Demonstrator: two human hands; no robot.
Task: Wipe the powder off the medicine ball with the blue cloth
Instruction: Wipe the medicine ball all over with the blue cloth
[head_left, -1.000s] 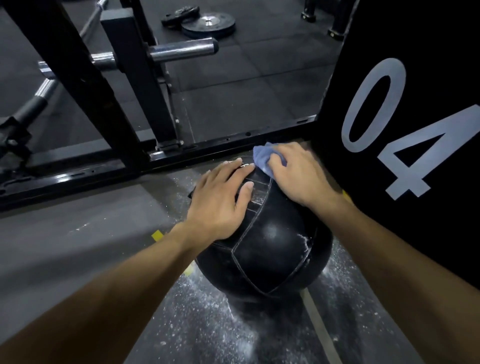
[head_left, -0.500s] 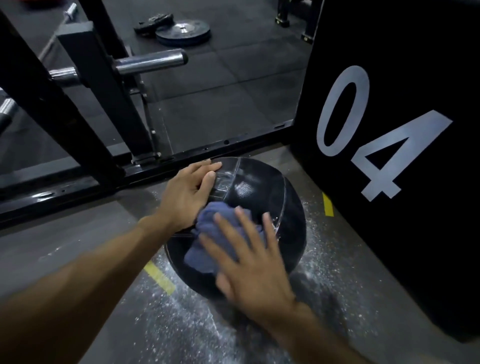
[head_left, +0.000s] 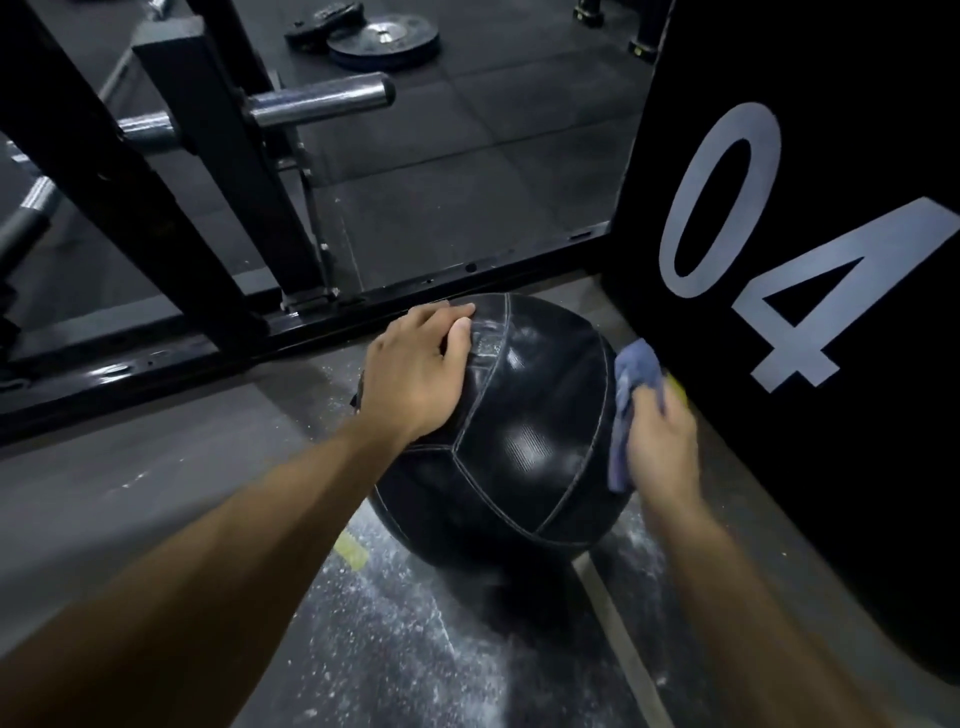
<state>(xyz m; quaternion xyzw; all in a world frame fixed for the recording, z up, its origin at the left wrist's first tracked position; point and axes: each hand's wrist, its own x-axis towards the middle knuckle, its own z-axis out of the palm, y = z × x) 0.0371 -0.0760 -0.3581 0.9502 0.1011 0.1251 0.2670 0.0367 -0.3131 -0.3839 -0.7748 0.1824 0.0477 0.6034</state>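
A black stitched medicine ball rests on the grey gym floor, its surface shiny with faint white powder near the top seam. My left hand lies flat on the ball's upper left side, fingers spread over the top. My right hand presses the blue cloth against the ball's right side; the cloth is bunched in its fingers and the hand is motion-blurred.
A large black box marked "04" stands close on the right. A black rack frame with a steel peg runs behind the ball. White powder is scattered on the floor in front. Weight plates lie far back.
My right hand has carried the cloth from the ball's near front face round to its right side. My left hand stays on the upper left of the ball.
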